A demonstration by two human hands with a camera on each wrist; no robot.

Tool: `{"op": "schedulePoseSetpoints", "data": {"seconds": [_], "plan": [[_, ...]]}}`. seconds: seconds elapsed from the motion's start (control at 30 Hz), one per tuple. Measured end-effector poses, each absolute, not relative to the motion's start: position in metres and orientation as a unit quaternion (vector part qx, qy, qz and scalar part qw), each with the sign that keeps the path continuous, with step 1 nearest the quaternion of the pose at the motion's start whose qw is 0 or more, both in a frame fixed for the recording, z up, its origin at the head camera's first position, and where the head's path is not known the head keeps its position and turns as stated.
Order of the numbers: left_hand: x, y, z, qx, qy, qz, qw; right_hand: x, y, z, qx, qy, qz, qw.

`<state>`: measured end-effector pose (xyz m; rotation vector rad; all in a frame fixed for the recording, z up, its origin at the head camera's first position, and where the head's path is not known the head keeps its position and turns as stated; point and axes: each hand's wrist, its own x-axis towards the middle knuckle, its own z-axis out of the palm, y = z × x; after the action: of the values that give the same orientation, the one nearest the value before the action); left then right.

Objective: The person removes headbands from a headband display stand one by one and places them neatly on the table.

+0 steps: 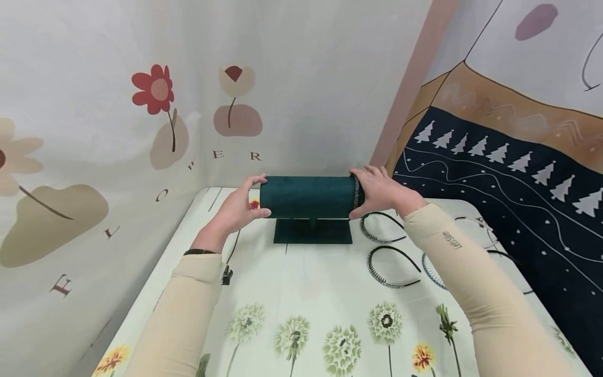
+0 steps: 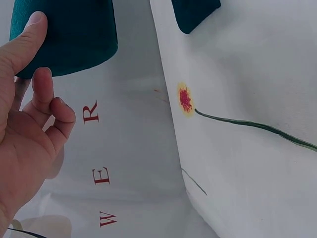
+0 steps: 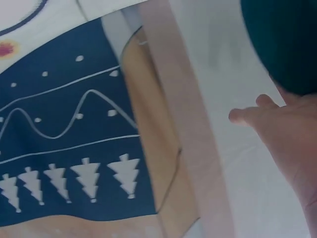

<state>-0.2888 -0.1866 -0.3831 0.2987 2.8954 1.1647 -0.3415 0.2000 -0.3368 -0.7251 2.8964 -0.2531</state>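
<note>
A dark green velvety headband stand (image 1: 306, 196), a horizontal roll on a flat base, stands at the table's far side. My left hand (image 1: 237, 207) holds its left end, thumb in front and fingertips at the top edge. In the left wrist view, the thumb (image 2: 30, 42) lies against the green roll and some fingers curl beneath its end. A dark, glittery headband (image 1: 356, 192) sits around the roll near its right end. My right hand (image 1: 379, 189) grips it there, thumb low in front and fingers over the top, covering part of it.
Several headbands lie right of the stand: a dark toothed one (image 1: 393, 267), another dark one (image 1: 383, 228), a blue one (image 1: 431, 272) partly behind the right sleeve, and a pale one (image 1: 480, 230). Printed curtains (image 1: 306, 78) hang close behind the table (image 1: 301, 283).
</note>
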Motion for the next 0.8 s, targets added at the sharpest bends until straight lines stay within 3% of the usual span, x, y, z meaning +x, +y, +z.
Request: {"op": "schedulePoseSetpoints", "data": {"seconds": [0.43,0.8], "plan": [[-0.290,-0.185,-0.386,0.090,0.923,0.374,0.009,-0.339,0.269,-0.364,-0.143,0.934,-0.291,0.147],[-0.292,-0.186,-0.386,0.096,0.925,0.367,0.005,-0.304,0.344,-0.375,-0.061,0.845,-0.525,0.080]]}}
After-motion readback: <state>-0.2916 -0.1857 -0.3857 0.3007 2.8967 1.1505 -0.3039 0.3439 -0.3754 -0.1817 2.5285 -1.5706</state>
